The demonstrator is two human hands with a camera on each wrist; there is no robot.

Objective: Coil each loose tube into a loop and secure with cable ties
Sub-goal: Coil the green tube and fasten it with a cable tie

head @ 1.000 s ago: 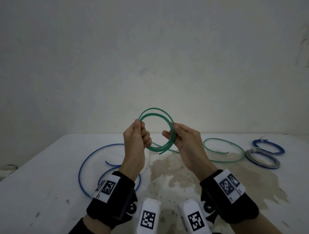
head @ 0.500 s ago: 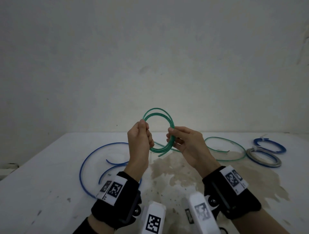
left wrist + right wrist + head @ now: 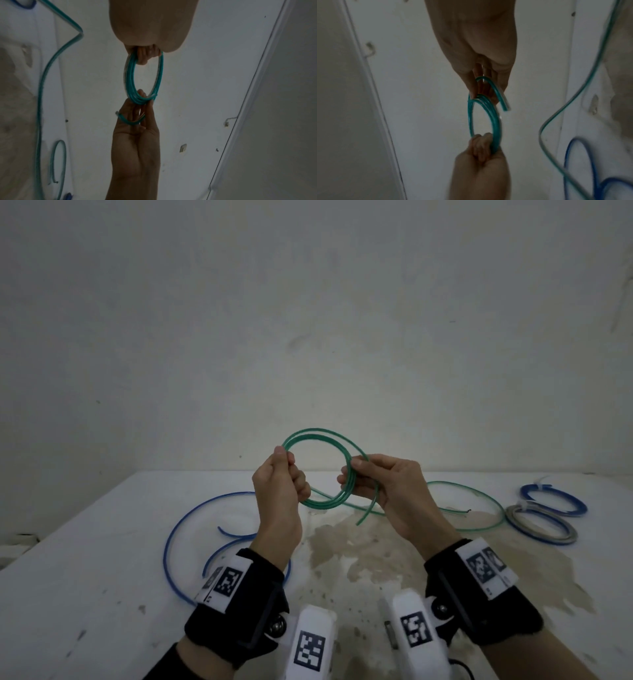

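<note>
A green tube (image 3: 318, 436) is wound into a small coil of several turns, held upright above the white table (image 3: 85, 577). My left hand (image 3: 281, 481) grips the coil's left side with curled fingers, which shows in the left wrist view as the coil (image 3: 130, 81) leaving my fist. My right hand (image 3: 380, 484) pinches the coil's right side between thumb and fingers. The tube's free end (image 3: 363, 515) hangs down below my right hand, and shows as a cut end (image 3: 504, 105) in the right wrist view.
A loose blue tube (image 3: 178, 525) lies in a wide arc on the table at the left. A loose green tube (image 3: 479, 501) lies right of centre. A tied grey coil (image 3: 541, 522) and a tied blue coil (image 3: 555, 498) lie at the far right.
The last stretch of green tube has come up off the table and its free end now hangs below my right hand. Both hands have stayed on the coil.
</note>
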